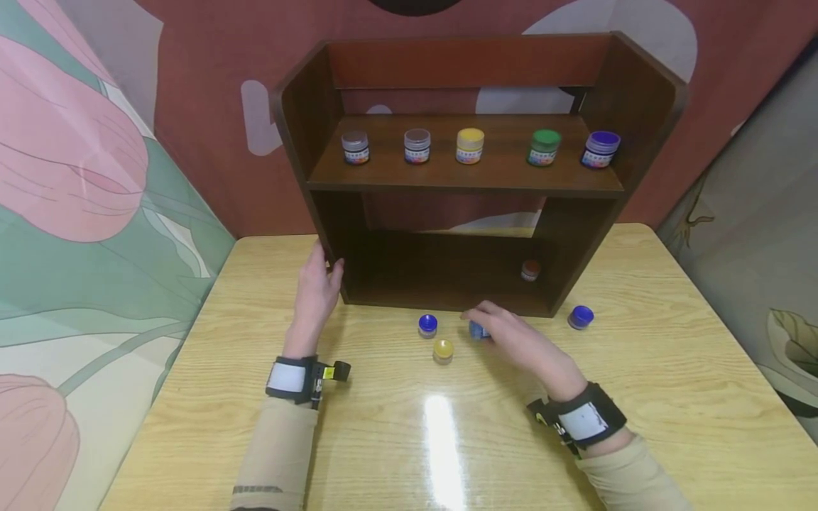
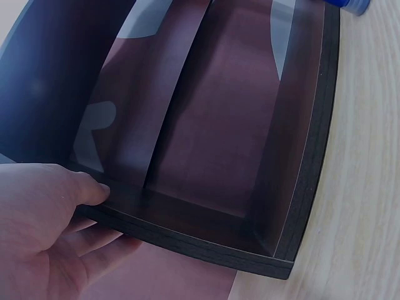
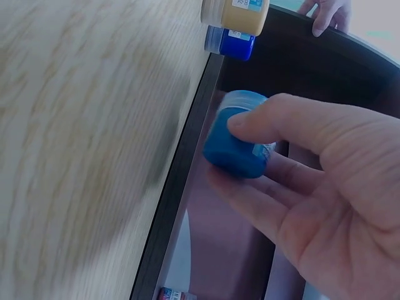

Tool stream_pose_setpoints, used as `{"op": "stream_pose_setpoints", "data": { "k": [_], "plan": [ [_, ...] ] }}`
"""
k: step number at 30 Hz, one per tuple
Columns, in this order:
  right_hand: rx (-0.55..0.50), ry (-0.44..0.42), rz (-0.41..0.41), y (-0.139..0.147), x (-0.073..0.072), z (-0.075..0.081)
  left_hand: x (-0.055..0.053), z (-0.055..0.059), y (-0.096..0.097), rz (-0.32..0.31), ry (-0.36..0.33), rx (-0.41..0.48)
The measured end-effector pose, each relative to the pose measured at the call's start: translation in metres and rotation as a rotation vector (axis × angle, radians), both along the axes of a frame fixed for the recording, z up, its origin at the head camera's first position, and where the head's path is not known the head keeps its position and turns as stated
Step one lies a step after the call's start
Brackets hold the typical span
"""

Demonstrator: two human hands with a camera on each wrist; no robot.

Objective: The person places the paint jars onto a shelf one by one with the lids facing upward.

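My left hand (image 1: 313, 294) grips the left side panel of a dark brown wooden shelf (image 2: 187, 240), thumb on its inner side and fingers on the outer side. In front of the shelf, my right hand (image 1: 520, 344) holds a small blue paint jar (image 3: 234, 140) between thumb and fingers. The jar is tilted, with its translucent lid pointing up in the right wrist view. To the left of this hand on the table stand a dark blue paint jar (image 1: 427, 326) and a yellow one (image 1: 443, 350). Another blue jar (image 1: 581, 317) is by the shelf's right front corner.
On the upper board (image 1: 441, 177) several paint jars stand in a row, among them a yellow jar (image 1: 469, 146), a green jar (image 1: 544, 147) and a purple-blue jar (image 1: 600, 150). A red-brown jar (image 1: 530, 270) sits at the right of the lower compartment. Patterned cloth hangs behind.
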State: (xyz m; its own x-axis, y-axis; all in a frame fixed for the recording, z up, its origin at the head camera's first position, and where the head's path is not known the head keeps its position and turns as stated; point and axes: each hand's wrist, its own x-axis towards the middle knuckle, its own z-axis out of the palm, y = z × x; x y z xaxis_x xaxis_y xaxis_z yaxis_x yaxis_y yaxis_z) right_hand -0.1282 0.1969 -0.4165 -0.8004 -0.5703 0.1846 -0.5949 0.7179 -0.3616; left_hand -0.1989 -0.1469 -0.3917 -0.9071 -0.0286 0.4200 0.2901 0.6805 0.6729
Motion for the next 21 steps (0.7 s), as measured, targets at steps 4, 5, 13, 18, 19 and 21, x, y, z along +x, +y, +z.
{"op": "stream_pose_setpoints", "data": {
  "k": [4, 5, 13, 18, 19, 21],
  "plan": [
    [-0.01, 0.025, 0.001, -0.0006, -0.0024, -0.0017, -0.0004, -0.0004, 0.0, -0.002, 0.004, -0.001],
    [-0.014, 0.026, 0.002, -0.0008, -0.0029, -0.0019, -0.0005, -0.0005, 0.0, -0.002, 0.007, -0.001],
    [-0.036, 0.023, 0.004, -0.0002, -0.0064, -0.0053, -0.0013, -0.0011, -0.0003, -0.003, 0.018, -0.003],
    [-0.032, -0.004, -0.004, -0.0002, -0.0068, -0.0061, -0.0021, -0.0016, -0.0006, -0.003, 0.023, -0.007],
    [-0.03, -0.009, -0.006, -0.0005, -0.0069, -0.0062, -0.0023, -0.0016, -0.0007, -0.002, 0.022, -0.007],
    [-0.021, -0.02, -0.015, -0.0008, -0.0072, -0.0072, -0.002, -0.0015, -0.0006, -0.001, 0.019, -0.007]
  ]
}}
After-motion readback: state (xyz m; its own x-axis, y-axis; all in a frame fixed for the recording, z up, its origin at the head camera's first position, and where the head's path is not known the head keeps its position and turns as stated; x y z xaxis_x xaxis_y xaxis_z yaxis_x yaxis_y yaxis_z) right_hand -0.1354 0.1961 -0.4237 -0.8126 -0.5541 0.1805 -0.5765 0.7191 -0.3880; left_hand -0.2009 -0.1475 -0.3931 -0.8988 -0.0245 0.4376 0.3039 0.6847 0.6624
